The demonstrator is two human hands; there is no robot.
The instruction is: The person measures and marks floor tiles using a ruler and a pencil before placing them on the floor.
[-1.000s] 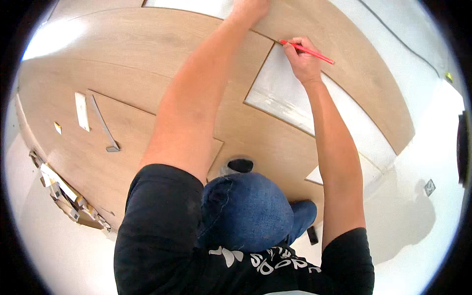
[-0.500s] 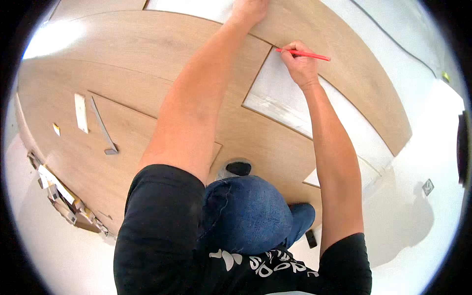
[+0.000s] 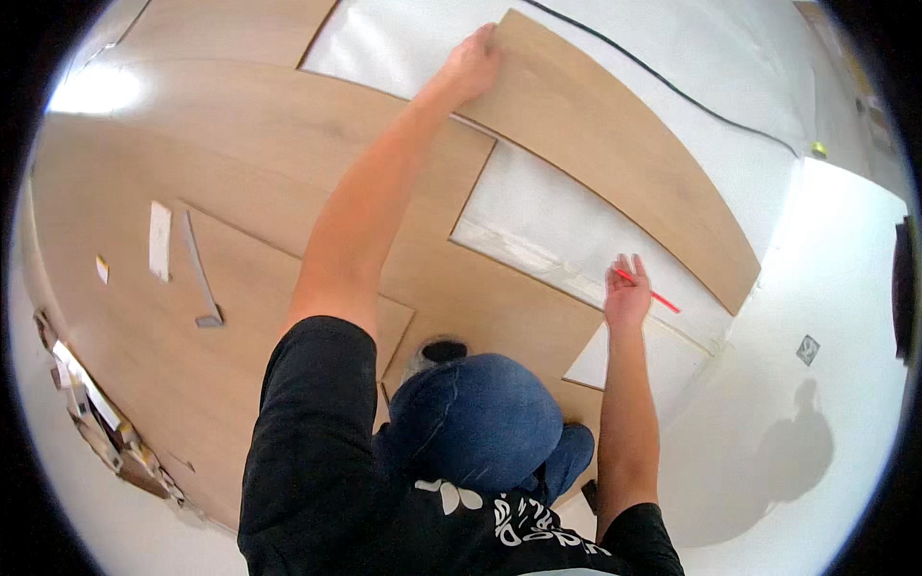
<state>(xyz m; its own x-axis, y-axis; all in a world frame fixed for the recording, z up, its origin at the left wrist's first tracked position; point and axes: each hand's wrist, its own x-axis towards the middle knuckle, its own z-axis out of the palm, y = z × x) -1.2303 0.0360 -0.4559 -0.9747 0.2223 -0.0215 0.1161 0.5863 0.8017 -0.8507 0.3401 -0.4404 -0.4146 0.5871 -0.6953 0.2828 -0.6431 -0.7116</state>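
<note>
A loose wood-look floor plank (image 3: 615,144) lies slanting across the far right, its near left corner overlapping the laid flooring (image 3: 240,144). My left hand (image 3: 473,63) grips the plank's left end. Nearer to me, my right hand (image 3: 627,298) holds a red pencil (image 3: 665,302) between its fingers, with some fingertips spread. It is over the white underlay (image 3: 538,197) showing in the gap between the laid boards and the plank, apart from both. My bent knee in jeans (image 3: 480,418) is below the gap.
A grey metal pull bar (image 3: 200,264) and a white strip (image 3: 159,240) lie on the boards at left. Offcuts (image 3: 96,408) are piled along the left wall. A dark cable (image 3: 663,82) crosses the far underlay. A white wall with an outlet (image 3: 808,349) stands at right.
My right hand has drawn back toward me from the plank's edge, taking the pencil along. The plank's left end now shows in my left hand, and the view has shifted slightly.
</note>
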